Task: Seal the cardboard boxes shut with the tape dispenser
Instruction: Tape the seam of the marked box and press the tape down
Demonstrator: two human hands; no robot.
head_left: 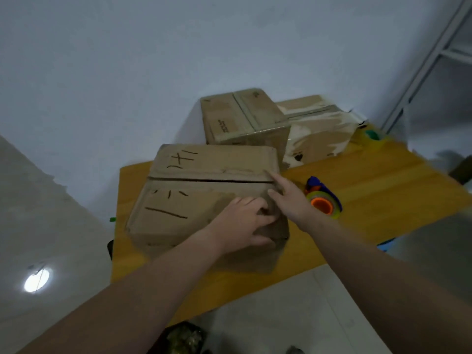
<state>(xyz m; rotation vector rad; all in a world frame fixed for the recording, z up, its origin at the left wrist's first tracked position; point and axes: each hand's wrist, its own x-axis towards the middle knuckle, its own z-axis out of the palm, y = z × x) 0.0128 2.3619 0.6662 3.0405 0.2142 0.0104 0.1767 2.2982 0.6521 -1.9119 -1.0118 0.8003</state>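
A cardboard box (194, 190) with black marker strokes lies on the yellow table (378, 190); its two top flaps meet at a dark open seam. My left hand (245, 221) grips the box's near right corner, fingers curled on the flap and thumb on the side. My right hand (286, 198) rests on the right end of the seam with its fingers straight. The tape dispenser (323, 200), blue with an orange hub and a roll of tape, lies on the table just right of my right hand, untouched.
Two more boxes stand at the table's far end: a brown taped box (242, 118) and a box wrapped in much clear tape (321, 134). A green object (373, 135) sits beyond them. A metal frame (429, 62) rises at the right. Tiled floor surrounds the table.
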